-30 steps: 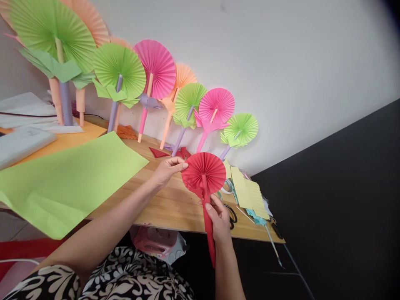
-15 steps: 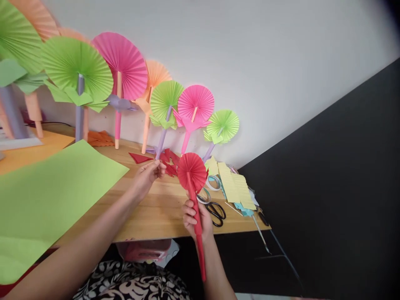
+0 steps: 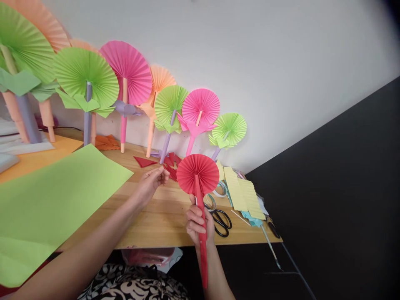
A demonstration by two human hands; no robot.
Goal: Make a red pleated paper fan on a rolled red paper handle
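My right hand (image 3: 198,223) is closed round the red stem of a red pleated paper fan flower (image 3: 198,173), holding it upright over the wooden table's (image 3: 162,216) front edge. My left hand (image 3: 152,182) hovers just left of the flower's round head, fingers loosely curled with thumb and fingertips close together, not touching the paper. Red paper scraps (image 3: 156,161) lie on the table beyond that hand.
A row of green, pink and orange paper fan flowers (image 3: 128,79) leans against the white wall. A large green sheet (image 3: 53,196) covers the table's left. Scissors (image 3: 221,218), tape rolls (image 3: 218,191) and yellow pleated paper (image 3: 240,191) lie at the right end.
My left hand let go of the fan's edge and drew back to the left. The right hand turned the flower, slid lower on the stem, and holds it upright.
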